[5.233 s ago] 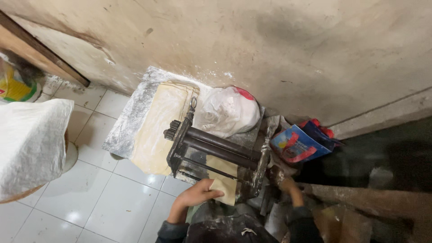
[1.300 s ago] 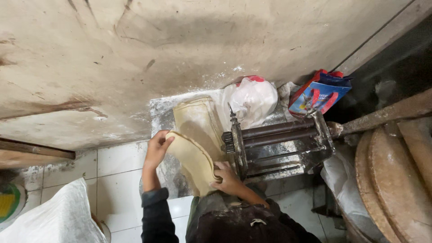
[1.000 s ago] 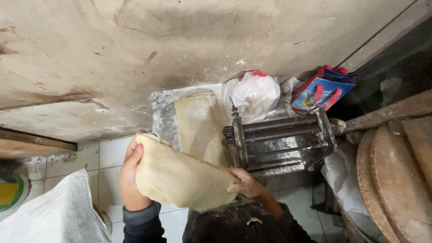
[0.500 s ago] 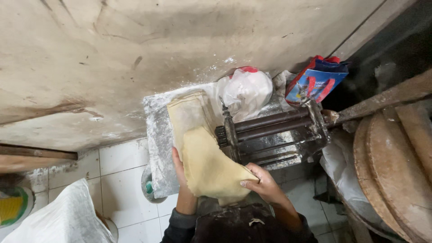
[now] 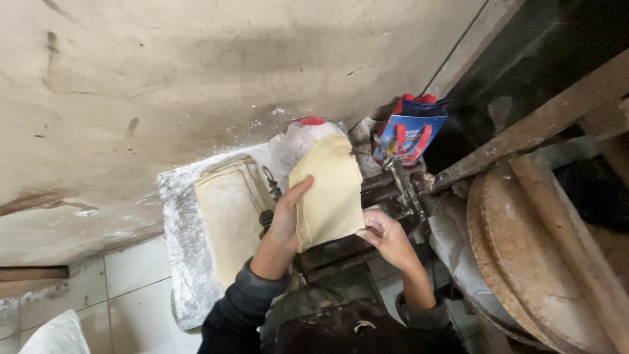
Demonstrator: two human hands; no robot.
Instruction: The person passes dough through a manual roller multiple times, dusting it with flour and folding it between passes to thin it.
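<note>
Left hand [image 5: 286, 216]: fingers pressed together and extended, gripping the left edge of one pale yellow dough sheet [image 5: 329, 190], thumb toward the sheet's face. Right hand [image 5: 385, 233]: floured, fingers curled, pinching the sheet's lower right corner. The sheet spans between both hands and rises beyond them, held over the roller machine [image 5: 386, 193], whose dark metal frame shows just past and below the right hand.

To the left of the left hand, one stack of flat dough sheets [image 5: 228, 219] lies on one flour-dusted metal tray [image 5: 183, 262]. Beyond the held sheet, one white plastic bag [image 5: 295, 137] is partly hidden. Beyond the right hand stands one blue and red bag [image 5: 409, 128]. Well to the right of the right hand lies one round wooden board [image 5: 524, 262].
</note>
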